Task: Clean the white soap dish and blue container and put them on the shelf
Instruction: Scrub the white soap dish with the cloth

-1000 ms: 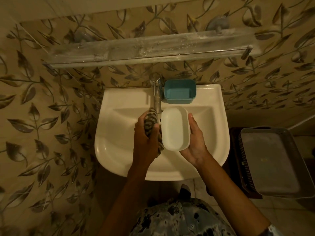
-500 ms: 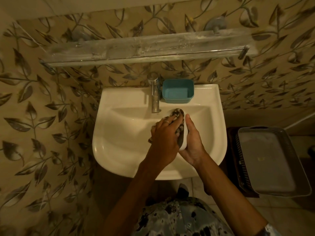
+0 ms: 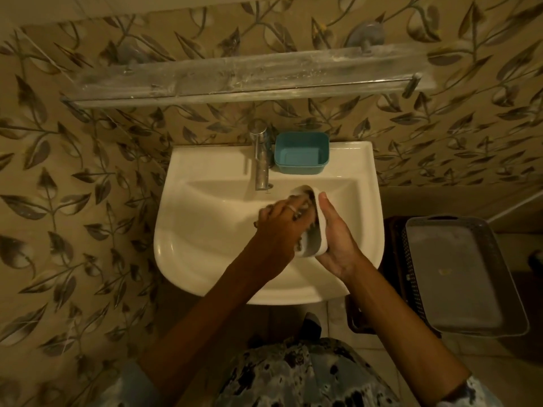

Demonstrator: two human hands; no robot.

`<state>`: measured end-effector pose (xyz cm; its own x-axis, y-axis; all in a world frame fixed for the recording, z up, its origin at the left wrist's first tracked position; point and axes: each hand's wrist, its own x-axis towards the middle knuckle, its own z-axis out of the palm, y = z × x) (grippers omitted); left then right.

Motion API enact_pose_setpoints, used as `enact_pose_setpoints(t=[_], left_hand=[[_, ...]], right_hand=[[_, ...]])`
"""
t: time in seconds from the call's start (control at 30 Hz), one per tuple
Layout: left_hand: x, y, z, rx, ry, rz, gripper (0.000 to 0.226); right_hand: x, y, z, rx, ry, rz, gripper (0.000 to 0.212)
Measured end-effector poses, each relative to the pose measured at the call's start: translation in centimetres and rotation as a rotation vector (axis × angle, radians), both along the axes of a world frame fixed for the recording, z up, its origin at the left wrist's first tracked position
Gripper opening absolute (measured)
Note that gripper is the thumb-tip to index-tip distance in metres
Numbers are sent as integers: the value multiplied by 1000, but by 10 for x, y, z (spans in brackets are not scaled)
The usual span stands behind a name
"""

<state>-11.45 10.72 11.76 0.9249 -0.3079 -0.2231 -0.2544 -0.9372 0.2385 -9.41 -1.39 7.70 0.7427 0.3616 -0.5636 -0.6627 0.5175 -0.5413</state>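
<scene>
Over the white sink (image 3: 205, 230), my right hand (image 3: 338, 239) holds the white soap dish (image 3: 320, 233) tilted on its edge, thumb along its outer side. My left hand (image 3: 279, 227) presses a dark patterned cloth (image 3: 307, 205) into the dish's hollow; most of the cloth is hidden under my fingers. The blue container (image 3: 301, 157) stands upright on the sink's back ledge, just right of the tap (image 3: 261, 160). The glass shelf (image 3: 235, 77) runs along the wall above the sink.
The leaf-patterned tiled wall surrounds the sink. A grey tray-like basket (image 3: 464, 277) sits on a dark crate (image 3: 393, 274) to the right of the sink. Tiled floor shows below.
My left hand moved right with the cloth from beside the dish into it. My right hand tipped the dish from face-up onto its edge.
</scene>
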Motion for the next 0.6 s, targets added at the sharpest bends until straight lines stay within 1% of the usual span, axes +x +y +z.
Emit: enact_pose_setpoints(t=[0.07, 0.13, 0.2, 0.27, 0.33, 0.4, 0.5, 0.53, 0.6], left_hand=[[2, -7, -1, -12, -22, 144, 69], [4, -14, -2, -95, -16, 245, 72], [4, -18, -2, -191, 27, 287, 62], [1, -18, 2, -305, 157, 303, 43], [-2, -13, 7, -423, 312, 298, 35], [0, -3, 12, -499, 421, 253, 36], [10, 16, 16, -625, 597, 188, 37], [13, 22, 17, -702, 646, 196, 36], [18, 39, 16, -920, 715, 309, 38]], right_hand=[[2, 1, 4, -51, -46, 33, 45], [3, 3, 7, -100, -116, 37, 38], [5, 6, 7, -187, -186, 0, 32], [6, 7, 6, -253, -231, -64, 29], [12, 5, 1, -305, -278, -77, 30], [16, 2, -2, -324, -358, -49, 34], [20, 7, -4, -324, -413, -6, 36], [22, 9, -5, -325, -414, -5, 36], [28, 16, -7, -331, -356, -27, 40]])
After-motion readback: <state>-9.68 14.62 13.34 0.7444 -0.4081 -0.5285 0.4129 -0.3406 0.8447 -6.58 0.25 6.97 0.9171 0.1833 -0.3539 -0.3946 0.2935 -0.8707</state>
